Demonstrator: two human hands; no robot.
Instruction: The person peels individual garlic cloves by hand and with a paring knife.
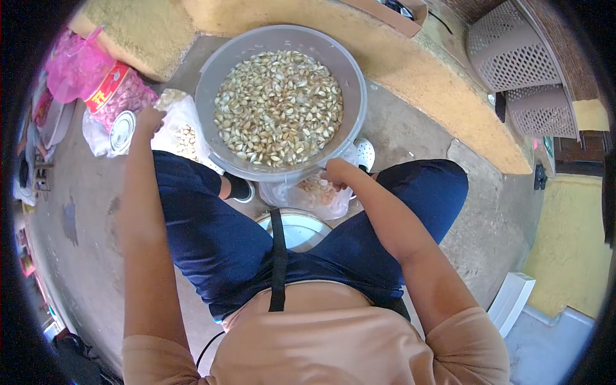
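Note:
A large grey tub (pixel 359 96) stands before me, filled with pale garlic cloves (pixel 279 106) that look wet. My left hand (pixel 151 120) is to the left of the tub, over a white plastic bag (pixel 172 136) with a few pale cloves on it. Its fingers are curled, and what they hold, if anything, is hidden. Beside that wrist lies a round metal lid or tin (pixel 122 132). At the tub's near rim is my right hand (pixel 338 174), closed, its fingertips hidden. Below it sits a clear plastic bag (pixel 314 196) holding what look like peelings.
A pink mesh sack (pixel 122 96) with a red label rests at the left, full of pinkish bulbs or cloves. A low yellow ledge (pixel 436 102) curves behind the tub. Perforated plastic baskets (pixel 513 58) stand at the upper right. Between my legs is a pale round lid or basin (pixel 295 230).

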